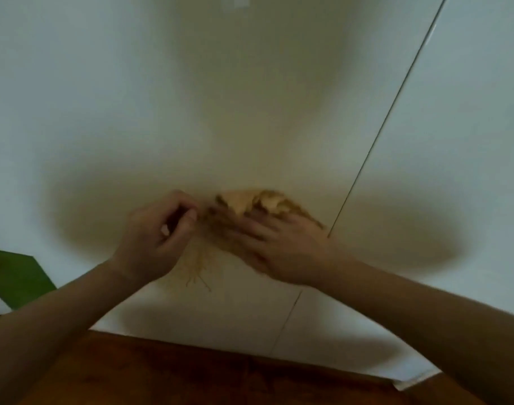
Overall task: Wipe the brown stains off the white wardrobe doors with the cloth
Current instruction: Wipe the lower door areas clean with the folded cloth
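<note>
A white wardrobe door (pixel 191 97) fills the view, with a second door (pixel 469 127) to the right of a thin dark gap (pixel 396 115). A brown stain with thin drips (pixel 198 270) runs down the left door below my hands. My right hand (pixel 282 247) presses a crumpled tan cloth (pixel 258 201) flat against the door, fingers stretched and blurred. Just left of the cloth, my left hand (pixel 159 238) has curled fingers; its thumb and fingertip meet near the cloth's edge. Whether it pinches the cloth is unclear.
A brown wooden floor (pixel 177 375) lies below the doors' bottom edge. A green object (pixel 13 279) leans at the lower left. Shadows of my head and arms fall across both doors.
</note>
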